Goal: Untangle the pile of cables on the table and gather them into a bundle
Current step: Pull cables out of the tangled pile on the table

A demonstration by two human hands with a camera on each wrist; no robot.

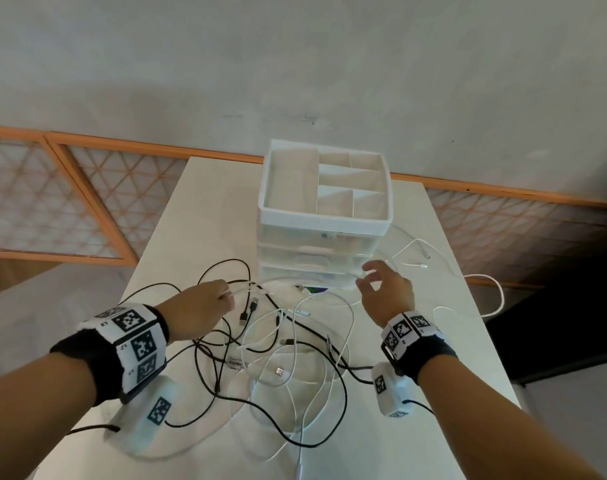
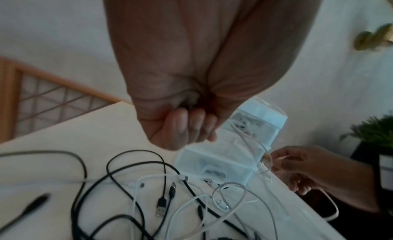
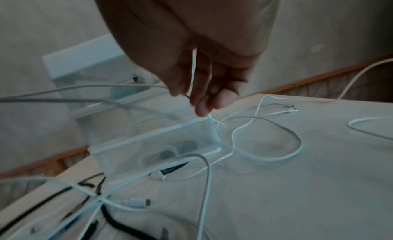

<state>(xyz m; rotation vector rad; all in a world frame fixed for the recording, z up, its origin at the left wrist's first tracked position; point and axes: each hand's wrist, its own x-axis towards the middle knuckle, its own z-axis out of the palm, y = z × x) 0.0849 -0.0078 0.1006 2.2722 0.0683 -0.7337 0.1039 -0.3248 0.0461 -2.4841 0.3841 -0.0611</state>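
While the tangled cables (image 1: 281, 344), black and white, lie spread over the white table (image 1: 444, 358) in the head view, the left hand (image 1: 205, 306) is seen at the pile's far left edge, fingers curled round a white cable. The right hand (image 1: 385, 292) is held above the table beside a clear drawer organizer (image 1: 324, 216), a thin white cable (image 1: 412, 247) pinched between its fingertips.

From the left wrist, the left hand (image 2: 185, 126) is shown with fingers closed into the palm above the cables (image 2: 165, 198); what is gripped is hidden there.

From the right wrist, the right hand (image 3: 202, 85) is shown with the white cable (image 3: 266, 143) pinched, its loops lying on the table (image 3: 308, 193) just beside the organizer (image 3: 149, 143).
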